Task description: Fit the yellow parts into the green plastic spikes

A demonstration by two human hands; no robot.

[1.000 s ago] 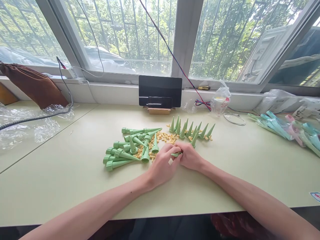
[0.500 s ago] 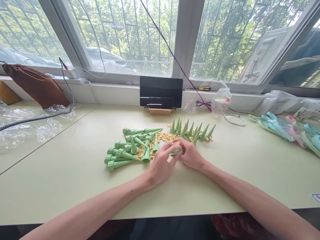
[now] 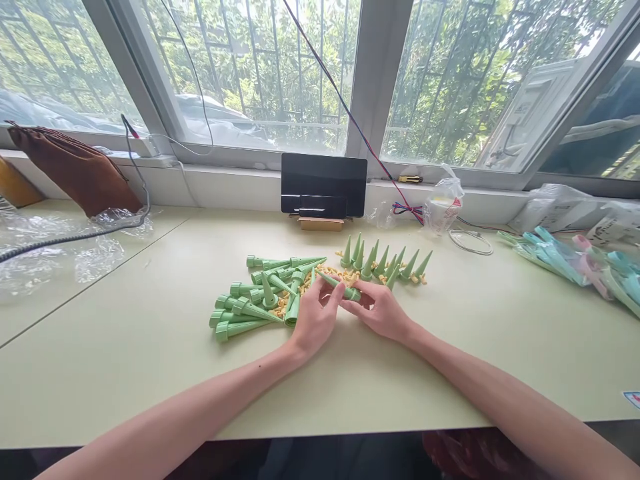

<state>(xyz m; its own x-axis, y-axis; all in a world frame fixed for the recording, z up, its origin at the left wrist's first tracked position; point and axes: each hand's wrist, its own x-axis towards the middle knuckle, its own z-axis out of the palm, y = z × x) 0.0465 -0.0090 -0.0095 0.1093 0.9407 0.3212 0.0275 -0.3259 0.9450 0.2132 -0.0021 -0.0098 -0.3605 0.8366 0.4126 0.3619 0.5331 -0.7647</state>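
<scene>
A green plastic plant watering spike [image 3: 351, 293] is held between my two hands, its thin tip pointing up and to the left. My left hand [image 3: 316, 319] is closed round its middle, thumb on top. At its wide end, the fingers of my right hand [image 3: 384, 312] pinch it; they partly hide that end. Small yellow plastic pieces [image 3: 281, 307] lie scattered beyond and left of my hands. More green spikes [image 3: 250, 309] lie piled on the left, with one standing among them. Behind my right hand, several spikes [image 3: 368, 263] stand upright, tips up.
A black tablet [image 3: 324, 180] leans on a stand by the window. A bagged cup [image 3: 443, 208] and a white cable [image 3: 471, 242] are at the back right. Bagged pastel items [image 3: 560, 257] lie far right. On the left are a brown pouch [image 3: 75, 170] and clear plastic wrap [image 3: 95, 260].
The spike in my hands has turned, and its tip now shows above my left hand. My left hand has shifted slightly left, its thumb now along the spike.
</scene>
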